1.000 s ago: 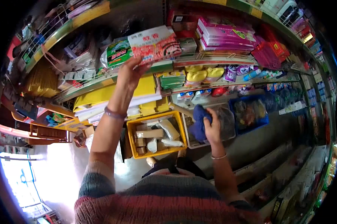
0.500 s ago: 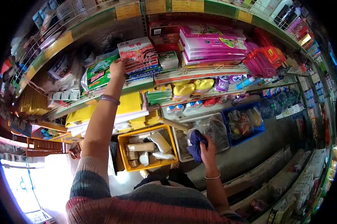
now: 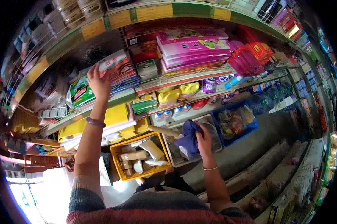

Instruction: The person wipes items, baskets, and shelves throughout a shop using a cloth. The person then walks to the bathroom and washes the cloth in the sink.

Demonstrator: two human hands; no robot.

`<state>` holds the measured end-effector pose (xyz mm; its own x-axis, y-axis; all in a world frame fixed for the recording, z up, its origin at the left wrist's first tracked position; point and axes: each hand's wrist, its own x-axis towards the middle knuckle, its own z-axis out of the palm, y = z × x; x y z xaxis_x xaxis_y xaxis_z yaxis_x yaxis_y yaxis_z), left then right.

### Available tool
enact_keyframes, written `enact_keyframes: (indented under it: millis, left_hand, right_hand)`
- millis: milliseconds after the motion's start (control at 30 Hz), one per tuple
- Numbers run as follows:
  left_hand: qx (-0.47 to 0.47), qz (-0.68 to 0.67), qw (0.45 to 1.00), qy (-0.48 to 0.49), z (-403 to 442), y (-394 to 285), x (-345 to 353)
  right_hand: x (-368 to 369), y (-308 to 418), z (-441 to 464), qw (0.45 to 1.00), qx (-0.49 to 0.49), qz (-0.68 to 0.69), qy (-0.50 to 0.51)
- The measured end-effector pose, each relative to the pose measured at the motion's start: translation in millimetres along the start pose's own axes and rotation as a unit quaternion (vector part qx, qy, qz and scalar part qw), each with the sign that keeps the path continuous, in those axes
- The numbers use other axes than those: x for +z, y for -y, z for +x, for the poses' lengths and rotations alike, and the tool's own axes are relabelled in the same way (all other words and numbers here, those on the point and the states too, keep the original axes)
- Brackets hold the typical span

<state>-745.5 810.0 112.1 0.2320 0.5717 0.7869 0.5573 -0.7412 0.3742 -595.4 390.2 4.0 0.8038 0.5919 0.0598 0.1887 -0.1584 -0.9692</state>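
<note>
My left hand (image 3: 99,83) is raised at the shelf, fingers apart, over the line between a green package (image 3: 81,90) and a flat red-and-white box (image 3: 117,68). It appears to hold nothing; whether its fingertips touch the box I cannot tell. Blue boxes (image 3: 120,85) are stacked under the red-and-white one. My right hand (image 3: 204,143) is closed on a crumpled dark blue cloth (image 3: 190,137), which hangs above a whitish crate (image 3: 178,161) on the floor and hides part of it.
Pink-purple packs (image 3: 194,48) and a small green-white box (image 3: 147,70) share the shelf. Yellow bottles (image 3: 168,98) stand one level down. On the floor are a yellow basket (image 3: 141,174) of cartons, a cardboard-coloured tube (image 3: 163,130) and a blue crate (image 3: 233,141).
My left hand has loosened from the edge of the red-and-white box, its fingers spreading. The cloth in my right hand has been lifted slightly and unfolded wider. The view has shifted.
</note>
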Motion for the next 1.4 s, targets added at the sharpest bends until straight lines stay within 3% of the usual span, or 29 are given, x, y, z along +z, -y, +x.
enact_keyframes:
  millis: [67, 200, 267, 400, 500, 533, 567, 600, 633, 667, 733, 967, 1067, 1133, 1200, 1267, 1300, 1333, 1367, 1400]
  left_hand:
    - [0.084, -0.043, 0.996, -0.001, 7.0, -48.9, -0.6]
    - [0.113, -0.164, 0.966, 0.164, 16.0, -125.3, 11.7]
    - [0.182, -0.059, 0.969, 0.16, 13.3, -139.4, 30.3]
    - [0.217, -0.114, 0.957, 0.157, 5.3, -171.0, 35.3]
    - [0.231, -0.164, 0.938, 0.2, -57.5, -197.0, 13.8]
    - [0.263, -0.159, 0.91, 0.278, -94.8, -193.3, 23.7]
    - [0.226, -0.212, 0.885, 0.347, -104.1, -218.0, -17.2]
    - [0.305, -0.244, 0.849, 0.355, -131.2, -218.7, -23.3]
    - [0.308, -0.225, 0.823, 0.421, -155.9, -224.7, -38.6]
    - [0.307, -0.205, 0.792, 0.486, -174.4, -229.6, -52.5]
    - [0.249, -0.176, 0.812, 0.498, -189.0, -225.7, -75.7]
    - [0.218, -0.191, 0.849, 0.442, -204.6, -177.2, -114.0]
    - [0.179, -0.21, 0.865, 0.419, -204.2, -173.7, -136.4]
    - [0.099, -0.257, 0.849, 0.451, -212.4, -166.8, -150.2]
    - [0.001, -0.36, 0.8, 0.48, -209.4, -155.6, -158.9]
    - [0.09, -0.289, 0.803, 0.514, -197.4, -154.4, -164.8]
    - [0.096, -0.234, 0.772, 0.584, -188.1, -159.0, -169.3]
    - [0.099, -0.176, 0.735, 0.647, -176.8, -166.0, -176.6]
    - [0.097, -0.115, 0.695, 0.704, -170.5, -170.0, -183.1]
    - [0.128, -0.14, 0.706, 0.683, -173.0, -166.8, -185.9]
  right_hand:
    - [-7.4, 6.2, 13.6, 0.999, 0.018, 0.039, -0.004]
    - [-14.9, 27.8, 34.7, 0.99, 0.041, 0.136, -0.003]
    - [-16.8, 17.5, 40.0, 0.986, 0.049, 0.161, 0.008]
    - [-14.9, -25.2, 35.5, 0.973, 0.082, 0.214, -0.001]
    - [-12.0, 25.5, 21.8, 0.916, 0.188, 0.354, 0.009]
    - [-7.4, 26.0, 18.0, 0.888, 0.227, 0.399, 0.009]
    - [0.6, 23.1, 17.0, 0.854, 0.246, 0.458, 0.02]
    - [9.1, 19.4, 13.2, 0.816, 0.267, 0.512, 0.028]
    - [18.1, 18.4, 8.6, 0.775, 0.289, 0.561, 0.034]
    - [24.4, 45.2, -8.7, 0.782, 0.275, 0.559, 0.007]
    - [33.7, 34.1, -12.9, 0.777, 0.289, 0.557, 0.051]
    - [65.2, 8.7, -11.6, 0.732, 0.365, 0.562, 0.125]
    - [69.2, 28.8, -8.9, 0.715, 0.352, 0.573, 0.189]
    - [64.9, 62.4, -8.4, 0.741, 0.314, 0.558, 0.201]
    - [60.8, 81.9, -5.2, 0.75, 0.277, 0.557, 0.227]
    - [59.1, 97.5, -12.0, 0.791, 0.219, 0.443, 0.361]
    - [67.8, 103.3, -19.0, 0.861, -0.01, 0.27, 0.432]
    - [76.6, 112.3, -26.3, 0.849, -0.239, 0.07, 0.465]
    - [76.0, 128.4, -32.4, 0.85, -0.278, 0.022, 0.447]
    - [77.7, 127.9, -33.7, 0.85, -0.235, 0.007, 0.472]
